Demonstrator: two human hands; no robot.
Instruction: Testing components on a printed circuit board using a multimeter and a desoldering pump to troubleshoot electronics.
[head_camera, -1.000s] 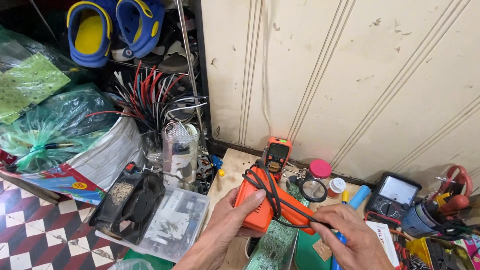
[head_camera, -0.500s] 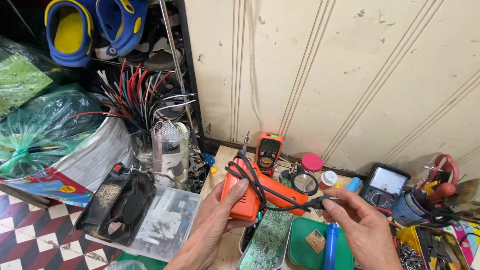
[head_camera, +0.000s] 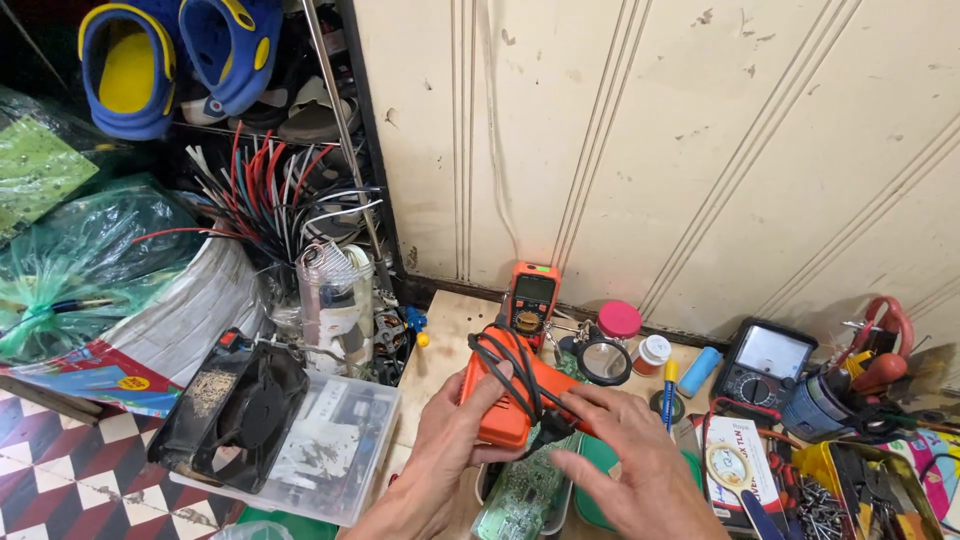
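Observation:
My left hand (head_camera: 448, 452) grips an orange tool (head_camera: 502, 400) with a black cord (head_camera: 510, 368) wound around it, held over a wooden bench (head_camera: 450, 318). My right hand (head_camera: 625, 462) rests on the tool's right end, fingers on the cord near its plug (head_camera: 551, 432). Beneath my hands lies a green circuit board (head_camera: 520, 490). Behind the tool stands an orange multimeter (head_camera: 532, 296), leaning by the wall.
A magnifier (head_camera: 606, 362), pink-capped jar (head_camera: 619, 321), white bottle (head_camera: 654, 352), blue tube (head_camera: 698, 370) and black analogue meter (head_camera: 763, 362) crowd the bench's back. A black fan (head_camera: 245, 415) on a clear plastic box (head_camera: 330, 455) lies left. Coloured wires (head_camera: 265, 190) stick out of a shelf.
The view has shifted left and down. My right hand moved from pulling the cord's end out to the right onto the tool itself; my left hand keeps hold of the tool.

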